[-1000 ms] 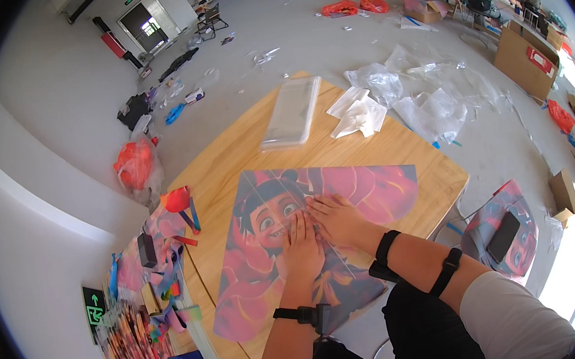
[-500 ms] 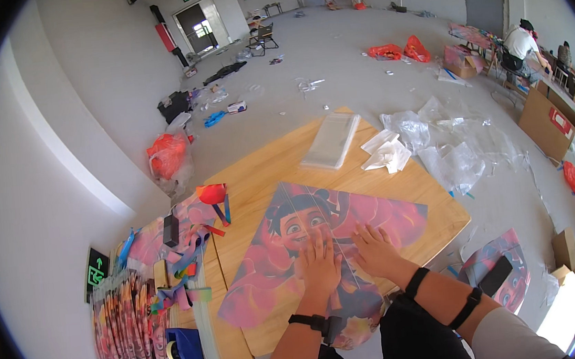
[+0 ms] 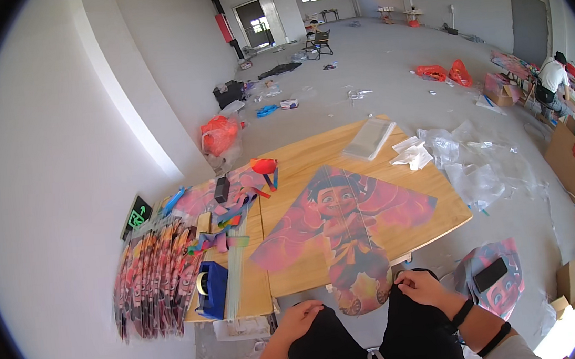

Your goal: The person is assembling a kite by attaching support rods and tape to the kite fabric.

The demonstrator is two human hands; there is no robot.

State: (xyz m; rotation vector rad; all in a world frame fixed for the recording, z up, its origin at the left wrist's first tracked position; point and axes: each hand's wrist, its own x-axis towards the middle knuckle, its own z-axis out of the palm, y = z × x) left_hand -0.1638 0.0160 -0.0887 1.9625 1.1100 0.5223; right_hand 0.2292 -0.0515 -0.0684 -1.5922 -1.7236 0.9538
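Observation:
A printed kite (image 3: 349,225) with a cartoon figure in pink, red and dark tones lies spread on the wooden table (image 3: 297,275). Its rounded lower end hangs past the near edge, between my knees. At my left knee, my left hand (image 3: 301,319) is closed, fingertips pinching the black trousers (image 3: 334,341). My right hand (image 3: 422,287) is closed at my right knee, thumb and fingers pinched on the trouser cloth. Neither hand touches the kite.
At the table's left are stacked kites (image 3: 155,282), a blue tape dispenser (image 3: 213,290), colourful ribbons (image 3: 221,240) and a black block (image 3: 222,190). Clear bags (image 3: 369,138) lie at the far edge. A phone (image 3: 490,274) rests on another print at right. A person (image 3: 555,81) sits far right.
Both hands have left the kite's surface and drawn back to my knees, uncovering the printed figure. The view has shifted left and up.

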